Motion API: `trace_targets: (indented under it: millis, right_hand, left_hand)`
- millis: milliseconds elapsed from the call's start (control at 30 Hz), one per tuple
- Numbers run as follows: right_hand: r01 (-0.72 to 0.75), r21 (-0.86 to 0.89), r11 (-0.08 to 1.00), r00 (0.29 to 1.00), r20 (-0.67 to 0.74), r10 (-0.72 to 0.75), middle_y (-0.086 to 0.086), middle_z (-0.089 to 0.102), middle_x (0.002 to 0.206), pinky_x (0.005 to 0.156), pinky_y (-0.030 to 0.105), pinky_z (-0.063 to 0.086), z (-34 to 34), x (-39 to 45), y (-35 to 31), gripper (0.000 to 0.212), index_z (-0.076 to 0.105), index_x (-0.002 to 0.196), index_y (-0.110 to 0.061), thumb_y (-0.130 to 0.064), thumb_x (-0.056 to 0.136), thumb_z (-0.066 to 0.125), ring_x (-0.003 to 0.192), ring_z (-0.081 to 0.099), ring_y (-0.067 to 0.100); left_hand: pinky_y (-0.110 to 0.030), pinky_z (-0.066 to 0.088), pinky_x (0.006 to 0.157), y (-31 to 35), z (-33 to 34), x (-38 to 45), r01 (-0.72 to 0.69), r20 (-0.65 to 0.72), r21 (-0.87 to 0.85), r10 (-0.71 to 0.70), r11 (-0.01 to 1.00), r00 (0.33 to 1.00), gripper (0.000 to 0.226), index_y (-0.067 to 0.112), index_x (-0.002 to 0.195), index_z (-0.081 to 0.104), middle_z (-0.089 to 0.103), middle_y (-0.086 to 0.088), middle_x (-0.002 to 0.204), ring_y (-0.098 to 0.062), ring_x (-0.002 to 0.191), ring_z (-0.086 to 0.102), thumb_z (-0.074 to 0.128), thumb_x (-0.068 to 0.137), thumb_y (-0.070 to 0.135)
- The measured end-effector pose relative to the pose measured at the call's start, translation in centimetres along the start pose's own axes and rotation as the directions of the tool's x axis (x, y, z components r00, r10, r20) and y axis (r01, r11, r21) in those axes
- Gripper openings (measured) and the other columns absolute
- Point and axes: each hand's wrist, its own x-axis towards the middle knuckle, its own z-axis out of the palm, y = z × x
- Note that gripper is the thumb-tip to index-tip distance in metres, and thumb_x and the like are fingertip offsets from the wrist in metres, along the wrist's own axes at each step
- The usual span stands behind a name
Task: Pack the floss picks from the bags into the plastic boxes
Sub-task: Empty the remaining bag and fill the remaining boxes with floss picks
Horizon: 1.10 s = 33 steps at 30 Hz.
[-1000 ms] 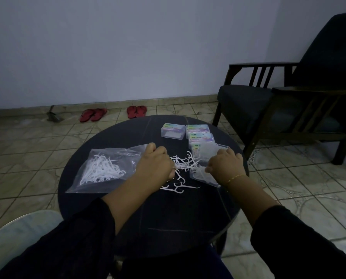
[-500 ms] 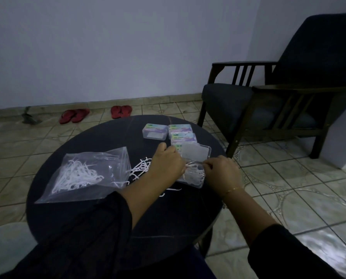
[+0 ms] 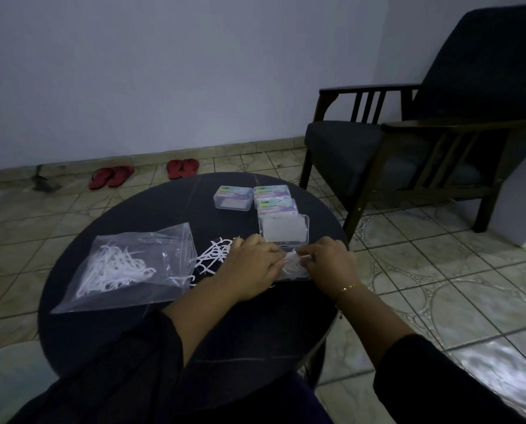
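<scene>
Head view: both hands on floss picks in open box.

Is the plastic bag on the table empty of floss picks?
No: the plastic bag still holds a heap of white floss picks on the table.

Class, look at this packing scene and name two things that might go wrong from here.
1. The open box sits near the table edge by the right hand; a nudge may tip it off.
2. Loose floss picks lie beside the left hand; its sleeve may sweep them away.
</scene>
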Motion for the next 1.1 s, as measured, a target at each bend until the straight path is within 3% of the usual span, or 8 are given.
trace_targets:
  millis: [133,233,300,400,500,733,933,1100]
  right_hand:
    - [0.016,-0.009,1.0,0.999,-0.029,-0.017,-0.002,0.053,0.12,0.094,0.035,0.039,-0.3,0.0,0.0,0.03,0.061,0.122,-0.034,-0.038,0.093,0.053,0.111,0.045,0.018]
    - [0.052,0.018,0.998,0.996,-0.071,-0.051,-0.004,0.052,0.11,0.09,0.032,0.038,-0.6,-0.6,-0.7,0.032,0.066,0.11,-0.031,-0.051,0.09,0.051,0.106,0.044,0.016]
    - [0.08,0.006,0.997,0.997,0.004,-0.08,-0.005,0.048,0.108,0.09,0.032,0.035,-0.9,-0.9,-1.4,0.038,0.068,0.102,-0.03,-0.061,0.085,0.052,0.107,0.041,0.015]
    - [0.11,-0.069,0.992,0.988,0.114,-0.102,-0.004,0.047,0.11,0.088,0.032,0.032,-1.3,-0.8,-2.0,0.043,0.071,0.099,-0.03,-0.065,0.082,0.052,0.108,0.039,0.016]
    - [0.09,-0.036,0.995,0.983,0.161,-0.083,-0.003,0.052,0.11,0.089,0.033,0.035,-1.4,-0.3,-2.1,0.032,0.074,0.097,-0.031,-0.055,0.085,0.057,0.109,0.041,0.018]
    - [0.012,0.013,1.0,0.983,0.184,-0.014,-0.002,0.059,0.111,0.093,0.041,0.044,-1.6,1.0,-1.5,0.021,0.072,0.099,-0.029,-0.038,0.091,0.054,0.107,0.048,0.021]
    - [0.032,-0.14,0.99,0.989,0.145,-0.012,0.003,0.047,0.123,0.097,0.036,0.038,-1.7,0.3,-1.2,0.027,0.064,0.117,-0.037,-0.033,0.095,0.048,0.117,0.039,0.026]
    - [0.006,-0.061,0.998,0.995,0.104,0.0,0.003,0.051,0.121,0.097,0.036,0.037,-1.2,0.0,-1.3,0.026,0.062,0.118,-0.032,-0.031,0.094,0.051,0.116,0.043,0.023]
  left_hand:
    - [-0.033,0.021,0.091,0.4,-0.3,0.0,-0.029,-0.038,-0.053,0.027,0.998,0.999,0.04,0.033,0.138,0.044,0.043,0.017,0.142,-0.011,0.122,0.032,0.032,0.101,0.038]
    - [-0.027,0.017,0.085,-0.1,-0.6,-0.7,0.062,-0.195,-0.126,-0.086,0.99,0.977,0.037,0.032,0.13,0.052,0.048,0.013,0.133,-0.012,0.12,0.036,0.038,0.096,0.03]
    - [-0.028,0.02,0.086,-0.6,-0.7,-1.2,0.166,-0.263,-0.174,-0.209,0.971,0.942,0.039,0.03,0.122,0.056,0.052,0.01,0.126,-0.014,0.117,0.04,0.037,0.088,0.036]
    - [-0.034,0.024,0.094,-1.4,-0.7,-1.7,0.272,-0.164,-0.105,-0.286,0.957,0.944,0.055,0.032,0.127,0.05,0.05,0.011,0.128,-0.016,0.12,0.039,0.04,0.084,0.065]
    - [-0.036,0.025,0.095,-1.6,-0.9,-2.0,0.261,-0.035,-0.024,-0.261,0.965,0.965,0.086,0.037,0.135,0.042,0.049,0.012,0.132,-0.015,0.122,0.037,0.044,0.065,0.088]
    - [-0.034,0.021,0.094,-1.6,-1.5,-1.9,0.226,-0.005,-0.084,-0.227,0.971,0.974,0.068,0.038,0.135,0.045,0.054,0.013,0.131,-0.012,0.124,0.04,0.056,0.076,0.07]
    - [-0.036,0.019,0.101,-1.7,-1.4,-1.8,0.19,-0.01,-0.208,-0.197,0.959,0.98,0.05,0.039,0.132,0.049,0.051,0.016,0.136,-0.009,0.127,0.036,0.055,0.086,0.056]
    - [-0.035,0.022,0.091,-0.7,-1.8,-0.9,0.083,-0.011,-0.115,-0.084,0.99,0.996,0.037,0.037,0.131,0.052,0.052,0.017,0.134,-0.013,0.122,0.039,0.047,0.095,0.044]
